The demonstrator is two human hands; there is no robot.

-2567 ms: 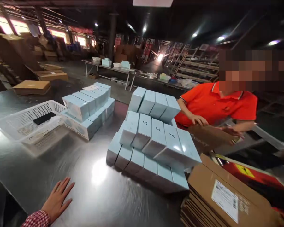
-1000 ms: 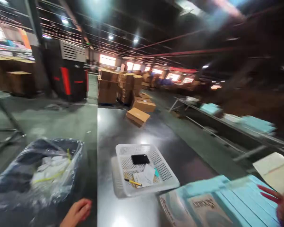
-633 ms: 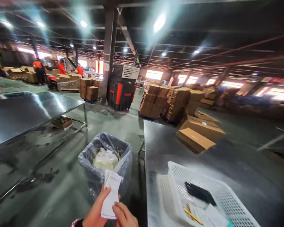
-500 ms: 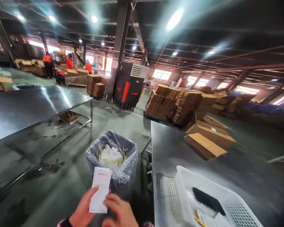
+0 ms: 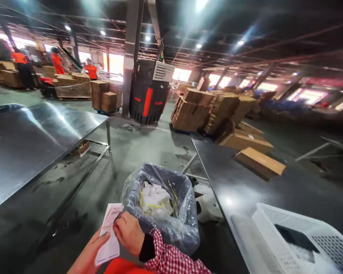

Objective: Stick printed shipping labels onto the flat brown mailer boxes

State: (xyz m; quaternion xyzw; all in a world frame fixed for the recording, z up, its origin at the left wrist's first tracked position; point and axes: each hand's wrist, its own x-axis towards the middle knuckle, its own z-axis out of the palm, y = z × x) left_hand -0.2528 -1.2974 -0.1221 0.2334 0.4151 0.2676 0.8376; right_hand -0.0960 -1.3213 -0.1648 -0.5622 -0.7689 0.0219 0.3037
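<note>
A white paper slip [image 5: 110, 238] with faint print is in my left hand [image 5: 93, 249], thumb across its face. My right hand [image 5: 128, 232] is closed at the slip's upper right edge, its fingertips bent against the paper; a small dark thing shows at those fingertips, too small to name. Just beyond my right hand stands a bin [image 5: 188, 228] lined with clear plastic, holding white scraps and yellow strips.
Metal tables stand at left [image 5: 31, 140] and right [image 5: 214, 163]. The right one bears a white basket [image 5: 274, 217] and a cardboard box [image 5: 263, 161]. Stacked cartons [image 5: 194, 110], a dark machine [image 5: 148, 93] and people in orange are farther off.
The view has shifted, with the bin now farther right of the slip. My right hand has moved from the slip's lower right edge to its upper right edge, and its checked sleeve now shows.
</note>
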